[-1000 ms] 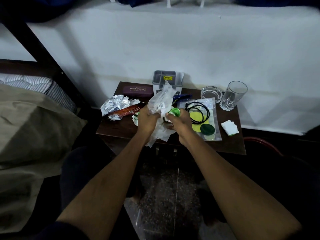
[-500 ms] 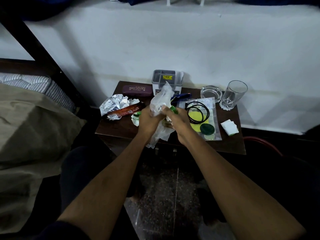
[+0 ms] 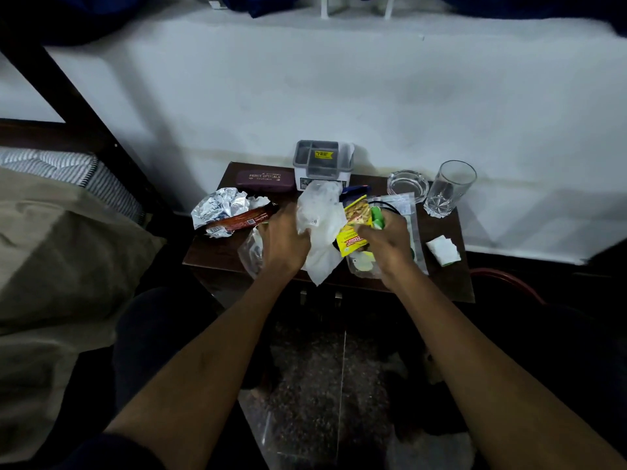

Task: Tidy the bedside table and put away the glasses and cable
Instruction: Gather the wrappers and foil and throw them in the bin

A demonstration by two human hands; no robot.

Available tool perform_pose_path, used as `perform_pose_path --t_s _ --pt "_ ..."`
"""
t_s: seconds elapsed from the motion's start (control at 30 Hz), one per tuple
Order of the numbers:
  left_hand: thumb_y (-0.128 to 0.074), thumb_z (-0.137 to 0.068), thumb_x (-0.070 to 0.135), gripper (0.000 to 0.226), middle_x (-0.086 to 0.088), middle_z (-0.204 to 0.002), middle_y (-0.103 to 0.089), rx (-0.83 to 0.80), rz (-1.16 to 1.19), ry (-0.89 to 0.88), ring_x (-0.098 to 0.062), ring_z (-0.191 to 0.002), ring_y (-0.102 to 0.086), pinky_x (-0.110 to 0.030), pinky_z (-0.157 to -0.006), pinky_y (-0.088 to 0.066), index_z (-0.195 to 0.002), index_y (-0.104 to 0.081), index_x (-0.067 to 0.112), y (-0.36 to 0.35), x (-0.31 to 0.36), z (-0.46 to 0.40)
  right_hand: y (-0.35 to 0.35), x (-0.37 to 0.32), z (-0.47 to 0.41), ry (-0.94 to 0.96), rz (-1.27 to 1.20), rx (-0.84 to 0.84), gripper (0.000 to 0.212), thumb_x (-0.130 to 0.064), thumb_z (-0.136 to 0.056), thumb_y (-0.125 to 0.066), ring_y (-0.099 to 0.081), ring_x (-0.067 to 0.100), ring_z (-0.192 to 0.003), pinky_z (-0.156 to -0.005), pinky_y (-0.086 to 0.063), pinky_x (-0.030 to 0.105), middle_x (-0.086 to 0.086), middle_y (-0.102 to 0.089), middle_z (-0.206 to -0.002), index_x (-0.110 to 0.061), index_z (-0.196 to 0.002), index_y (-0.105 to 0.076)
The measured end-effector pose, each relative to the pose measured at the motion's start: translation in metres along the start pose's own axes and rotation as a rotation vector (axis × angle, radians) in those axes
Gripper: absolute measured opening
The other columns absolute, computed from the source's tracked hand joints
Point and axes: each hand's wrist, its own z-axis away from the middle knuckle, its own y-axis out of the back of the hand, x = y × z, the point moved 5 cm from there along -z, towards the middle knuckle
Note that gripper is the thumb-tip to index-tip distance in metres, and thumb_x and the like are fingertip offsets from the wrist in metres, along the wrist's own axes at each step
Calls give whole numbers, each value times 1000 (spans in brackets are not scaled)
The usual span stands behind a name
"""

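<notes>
Over the small dark bedside table (image 3: 451, 283), my left hand (image 3: 283, 240) grips a crumpled clear plastic bag (image 3: 320, 225). My right hand (image 3: 385, 240) is closed on a yellow snack wrapper (image 3: 354, 225) together with a green piece (image 3: 377, 217), held beside the bag. A maroon glasses case (image 3: 264, 179) lies shut at the table's back left. A black cable (image 3: 390, 206) rests on a clear pouch (image 3: 412, 218), mostly hidden behind my right hand.
Crumpled foil (image 3: 220, 208) and a red wrapper (image 3: 237, 222) lie at the left. A grey organiser box (image 3: 322, 164) stands at the back, a glass ashtray (image 3: 405, 184) and a tumbler (image 3: 449, 188) at the right, a white folded paper (image 3: 442, 251) near the right edge. A bed (image 3: 61, 239) is left.
My right hand has pulled away from the bag to the right, and the yellow wrapper now shows in it. My left hand has kept hold of the bag.
</notes>
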Motion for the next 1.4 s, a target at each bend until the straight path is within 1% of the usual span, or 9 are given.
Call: perform_pose_path --t_s 0.17,0.47,0.63,0.73,0.8,0.9,0.97,1.1,1.4 --pt "-69 -88 10 34 -12 -113 -72 156 23 -44 -33 -111 -66 -56 -104 -45 -121 -63 7 15 9 4 36 -17 9 72 8 77 21 -1 -88 -66 -66 23 -74 -64 -56 28 1 -72 -84 -22 -93 -68" --pt "-62 -89 33 60 -15 -129 -66 400 448 -92 -34 -119 -61 -48 -108 -41 -141 -55 4 34 112 27 76 -51 28 128 -271 39 36 -8 -94 -52 -72 37 -108 -93 -58 56 7 -78 -113 -29 -111 -76" --pt "-51 -95 69 83 -7 -151 -58 129 865 -69 -21 -141 -53 -40 -120 -39 -153 -43 10 1 194 49 105 -74 48 185 -386 -13 37 -25 -106 -51 -66 23 -130 -108 -54 42 2 -72 -135 -21 -141 -64" --pt "-42 -97 75 85 -12 -158 -52 -199 1002 -18 -25 -146 -50 -48 -121 -41 -156 -40 13 -41 253 71 159 -79 57 261 -246 85 33 -35 -112 -47 -66 -5 -121 -95 -52 14 -18 -71 -124 -27 -142 -57" --pt "-38 -98 75 77 -12 -144 -65 -391 1115 -15 -26 -135 -61 -51 -115 -47 -142 -58 15 -73 289 91 204 -70 55 288 -120 200 32 -29 -110 -52 -68 -1 -118 -91 -54 16 -16 -71 -120 -21 -141 -55" --pt "-33 -107 63 63 -15 -123 -72 -463 925 -112 -26 -118 -67 -34 -98 -49 -122 -66 11 -112 320 115 266 -40 53 359 48 373 37 -20 -107 -56 -68 10 -118 -102 -56 32 -5 -70 -128 -18 -143 -53" --pt "-29 -101 67 75 -20 -118 -70 -440 733 -258 -33 -113 -66 -35 -90 -49 -121 -61 3 -136 331 129 299 -12 53 363 221 459 48 -19 -105 -56 -62 11 -121 -100 -47 21 -7 -63 -134 -16 -152 -48" --pt "-54 -108 39 58 -18 -152 -56 -440 465 -363 -32 -142 -52 -41 -118 -40 -153 -48 2 -167 307 143 346 69 39 130 425 644 57 -12 -100 -54 -63 43 -120 -95 -47 37 18 -65 -138 -21 -157 -46" --pt "-71 -92 40 73 -6 -163 -44 -222 -247 -415 -26 -150 -40 -46 -123 -29 -155 -43 16 -150 159 104 322 202 -9 -168 455 410 73 -54 -92 -51 -63 53 -114 -91 -53 53 31 -65 -128 -9 -149 -46"
